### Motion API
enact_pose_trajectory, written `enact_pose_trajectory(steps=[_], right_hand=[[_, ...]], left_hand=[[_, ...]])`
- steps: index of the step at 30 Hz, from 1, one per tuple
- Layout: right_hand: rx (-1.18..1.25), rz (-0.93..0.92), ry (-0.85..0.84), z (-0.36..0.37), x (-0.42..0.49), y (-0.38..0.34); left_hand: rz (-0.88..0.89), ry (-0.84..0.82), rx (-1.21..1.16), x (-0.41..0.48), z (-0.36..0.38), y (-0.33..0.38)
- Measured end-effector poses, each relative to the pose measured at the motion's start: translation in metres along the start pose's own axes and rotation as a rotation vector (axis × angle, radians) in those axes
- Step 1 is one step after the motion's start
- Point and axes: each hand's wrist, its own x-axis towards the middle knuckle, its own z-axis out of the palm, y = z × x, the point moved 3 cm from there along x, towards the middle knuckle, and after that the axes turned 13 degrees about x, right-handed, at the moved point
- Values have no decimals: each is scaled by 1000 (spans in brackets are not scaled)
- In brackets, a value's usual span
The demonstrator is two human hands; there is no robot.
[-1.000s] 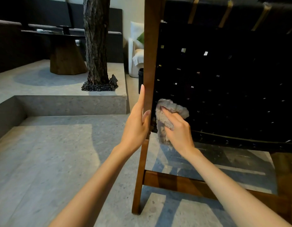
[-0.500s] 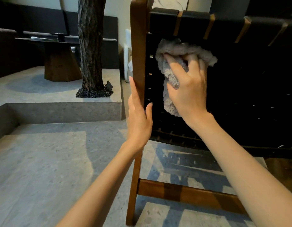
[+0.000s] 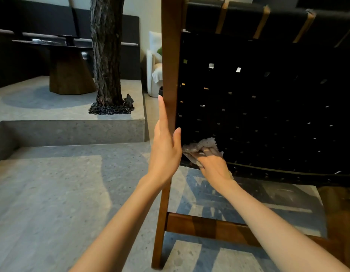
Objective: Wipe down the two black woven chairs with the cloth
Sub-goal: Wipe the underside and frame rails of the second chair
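The right hand (image 3: 211,165) grips the grey cloth (image 3: 201,147) at the bottom corner of the black woven chair (image 3: 268,114), the left hand (image 3: 166,146) rests with straight fingers on its wooden post (image 3: 171,65), so I judge the wiping unfinished, and no second chair is visible.

The chair (image 3: 268,114) stands near right. My left hand (image 3: 165,152) rests on its left post; my right hand (image 3: 212,166), just beside, holds the cloth (image 3: 204,144) low on the back. Tree trunk (image 3: 106,55) and table (image 3: 70,71) stand far left.
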Motion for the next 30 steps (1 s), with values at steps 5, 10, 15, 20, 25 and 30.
enact_pose_trajectory(steps=[5, 10, 15, 20, 25, 30], right_hand=[[42, 11, -124, -9, 1, -1], [116, -212, 375, -82, -38, -21], [-5, -358, 707, -168, -17, -30], [-185, -190, 655, -186, 12, -32], [-176, -276, 727, -163, 18, -20], [-92, -291, 388, -80, 0, 17]], left_hand=[[-25, -35, 36, -11, 0, -3], [-17, 40, 85, -16, -4, 2], [119, 217, 270, -5, 1, 29], [232, 168, 508, 5, 11, 39], [234, 143, 639, 9, 12, 29], [219, 179, 698, 8, 9, 29]])
